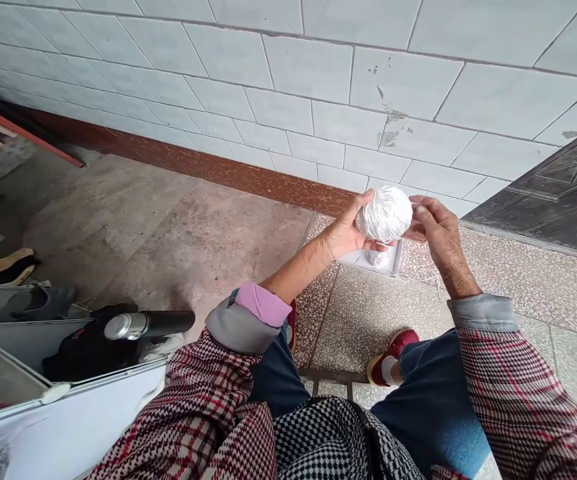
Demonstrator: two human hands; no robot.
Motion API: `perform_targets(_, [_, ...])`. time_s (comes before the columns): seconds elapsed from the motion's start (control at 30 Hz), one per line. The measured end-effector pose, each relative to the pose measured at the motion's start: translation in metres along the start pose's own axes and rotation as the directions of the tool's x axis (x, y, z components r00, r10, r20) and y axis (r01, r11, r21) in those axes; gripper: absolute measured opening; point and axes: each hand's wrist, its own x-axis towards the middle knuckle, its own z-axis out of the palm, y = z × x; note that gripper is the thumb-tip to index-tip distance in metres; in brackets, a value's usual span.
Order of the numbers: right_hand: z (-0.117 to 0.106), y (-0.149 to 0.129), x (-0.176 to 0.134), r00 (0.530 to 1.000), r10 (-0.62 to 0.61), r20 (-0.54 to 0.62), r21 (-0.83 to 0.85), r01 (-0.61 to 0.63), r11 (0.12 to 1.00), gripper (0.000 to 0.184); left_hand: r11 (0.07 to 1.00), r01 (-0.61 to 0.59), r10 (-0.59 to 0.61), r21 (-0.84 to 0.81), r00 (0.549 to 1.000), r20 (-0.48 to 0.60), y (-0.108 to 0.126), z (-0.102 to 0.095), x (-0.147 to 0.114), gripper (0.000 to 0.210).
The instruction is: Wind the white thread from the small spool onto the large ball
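Note:
A round ball of white yarn [384, 215] rests in my left hand [345, 230], whose thumb and fingers curl around its left side and underside. At the ball's right edge, my right hand [435, 223] is closed in a pinch on a thin white strand that runs to the ball. Below the ball, on the floor, lies a shallow white tray [393, 257] with a smaller white bundle [378, 258] in it, partly hidden by my left hand. A loose strand [418, 278] trails from the tray area to the right.
A tiled wall [313, 120] with a brown base strip stands ahead, and a dark door [563, 170] is at the right. To my left, a white shelf unit [103, 407] holds a black-and-silver flask [168, 325]. My red shoes [393, 353] stand on the speckled floor.

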Motion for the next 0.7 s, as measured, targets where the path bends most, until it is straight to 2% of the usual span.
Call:
perform_targets(0.07, [0.000, -0.007, -0.003, 1.000, -0.010, -0.009, 0.031, 0.010, 0.999, 0.053, 0.996, 0.064, -0.068, 0.059, 0.996, 0.066, -0.005, 0.004, 0.002, 0.105])
perform_targets(0.2, [0.000, -0.013, -0.006, 0.983, 0.040, 0.178, 0.068, -0.053, 0.996, 0.050, 0.972, 0.179, -0.205, 0.155, 0.964, 0.171, -0.017, 0.018, 0.004, 0.115])
perform_targets(0.27, [-0.004, -0.012, -0.007, 0.970, 0.071, 0.234, 0.065, -0.088, 0.994, 0.050, 0.961, 0.208, -0.245, 0.183, 0.948, 0.206, -0.022, 0.023, 0.004, 0.118])
perform_targets(0.5, [-0.024, -0.010, -0.015, 0.985, 0.073, 0.159, 0.110, -0.091, 0.990, 0.061, 0.955, 0.224, -0.271, 0.193, 0.925, 0.267, -0.028, 0.027, 0.012, 0.119])
perform_targets(0.7, [-0.033, -0.020, -0.019, 0.983, 0.073, 0.170, 0.129, -0.095, 0.987, 0.056, 0.950, 0.245, -0.299, 0.195, 0.897, 0.325, -0.037, 0.034, 0.017, 0.120])
